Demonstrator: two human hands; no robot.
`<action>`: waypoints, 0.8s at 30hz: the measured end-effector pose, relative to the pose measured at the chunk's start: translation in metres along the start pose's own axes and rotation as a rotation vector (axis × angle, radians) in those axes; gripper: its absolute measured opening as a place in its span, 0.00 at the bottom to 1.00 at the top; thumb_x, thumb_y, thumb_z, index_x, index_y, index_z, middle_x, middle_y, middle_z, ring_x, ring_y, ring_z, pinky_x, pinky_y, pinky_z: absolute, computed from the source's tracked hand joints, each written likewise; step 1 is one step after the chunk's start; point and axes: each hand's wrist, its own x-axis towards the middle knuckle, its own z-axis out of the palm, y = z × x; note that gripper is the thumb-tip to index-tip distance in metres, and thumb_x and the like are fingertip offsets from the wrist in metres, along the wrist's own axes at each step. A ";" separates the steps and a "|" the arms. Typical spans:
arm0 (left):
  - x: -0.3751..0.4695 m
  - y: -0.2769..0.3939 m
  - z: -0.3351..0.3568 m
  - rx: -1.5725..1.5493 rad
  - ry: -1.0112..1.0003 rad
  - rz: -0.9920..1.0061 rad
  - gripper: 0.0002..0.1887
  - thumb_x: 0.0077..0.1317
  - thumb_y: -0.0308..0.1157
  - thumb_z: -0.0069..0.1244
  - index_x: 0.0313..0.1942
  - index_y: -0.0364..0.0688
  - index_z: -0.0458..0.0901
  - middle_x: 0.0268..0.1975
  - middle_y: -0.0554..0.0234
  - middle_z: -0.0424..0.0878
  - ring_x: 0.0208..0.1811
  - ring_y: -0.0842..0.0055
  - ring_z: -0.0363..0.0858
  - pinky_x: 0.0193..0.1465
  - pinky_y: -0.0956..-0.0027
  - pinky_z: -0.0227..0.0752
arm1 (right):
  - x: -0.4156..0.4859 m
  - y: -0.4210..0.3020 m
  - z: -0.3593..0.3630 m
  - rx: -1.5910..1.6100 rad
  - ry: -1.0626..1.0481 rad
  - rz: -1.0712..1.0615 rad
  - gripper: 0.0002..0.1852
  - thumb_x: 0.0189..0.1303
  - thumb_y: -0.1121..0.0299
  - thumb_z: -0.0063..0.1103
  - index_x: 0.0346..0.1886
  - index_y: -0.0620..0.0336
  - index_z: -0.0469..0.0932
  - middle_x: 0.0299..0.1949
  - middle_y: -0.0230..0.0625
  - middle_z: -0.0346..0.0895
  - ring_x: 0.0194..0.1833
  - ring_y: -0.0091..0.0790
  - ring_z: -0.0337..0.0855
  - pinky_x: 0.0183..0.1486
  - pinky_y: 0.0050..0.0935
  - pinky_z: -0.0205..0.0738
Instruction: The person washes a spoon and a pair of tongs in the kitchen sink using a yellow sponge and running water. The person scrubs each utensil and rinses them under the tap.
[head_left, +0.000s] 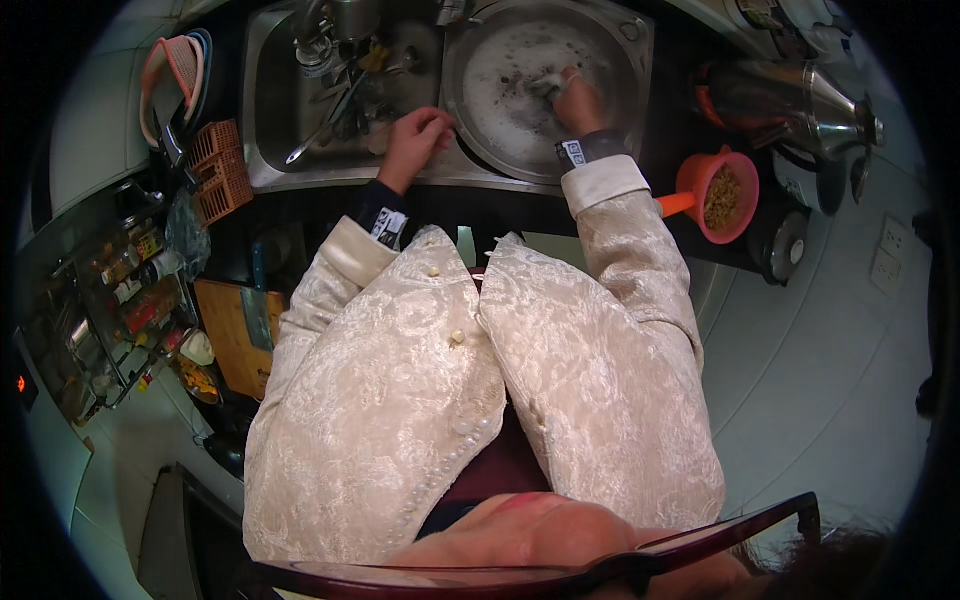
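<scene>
My right hand (579, 105) reaches into a large round metal basin (480, 142) of sudsy water (517, 71). Foam and blur hide its fingertips, and whether they grip the dark and whitish shape beside them is unclear. Over the divider between the two sink bowls hovers my left hand (417, 144), its fingers curled and nothing plainly visible in them. The left stainless steel sink bowl (281, 90) holds a pile of wet utensils, including a long-handled metal one (304, 150) that slants toward the front. A metal faucet (452, 11) shows at the top.
Left of the sink are plastic baskets (176, 56), a brown utensil holder (217, 150), a cutting board (225, 322) and a cleaver (257, 319). On the right stand an orange-handled dipper (682, 202) with brownish contents, a metal thermos flask (810, 97) and a dark lidded pot (784, 244).
</scene>
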 end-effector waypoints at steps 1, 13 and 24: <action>0.009 0.002 0.010 -0.004 -0.042 0.012 0.11 0.70 0.32 0.46 0.47 0.36 0.79 0.36 0.63 0.84 0.34 0.81 0.82 0.36 0.76 0.76 | 0.002 0.000 0.000 0.017 0.011 -0.010 0.24 0.59 0.73 0.54 0.61 0.59 0.72 0.46 0.53 0.82 0.49 0.49 0.83 0.51 0.42 0.76; 0.090 -0.006 0.103 -0.082 -0.140 0.043 0.21 0.67 0.30 0.50 0.60 0.39 0.73 0.49 0.58 0.82 0.40 0.74 0.83 0.44 0.70 0.79 | -0.036 -0.013 -0.007 1.434 -0.310 0.087 0.19 0.66 0.63 0.51 0.58 0.56 0.70 0.52 0.36 0.73 0.51 0.35 0.77 0.44 0.44 0.83; 0.062 0.000 0.119 0.147 0.065 0.393 0.26 0.64 0.25 0.49 0.64 0.39 0.69 0.54 0.56 0.79 0.51 0.75 0.79 0.55 0.73 0.72 | -0.017 -0.006 0.037 1.551 -0.068 -0.005 0.23 0.59 0.79 0.54 0.60 0.56 0.73 0.47 0.32 0.78 0.47 0.35 0.80 0.44 0.31 0.78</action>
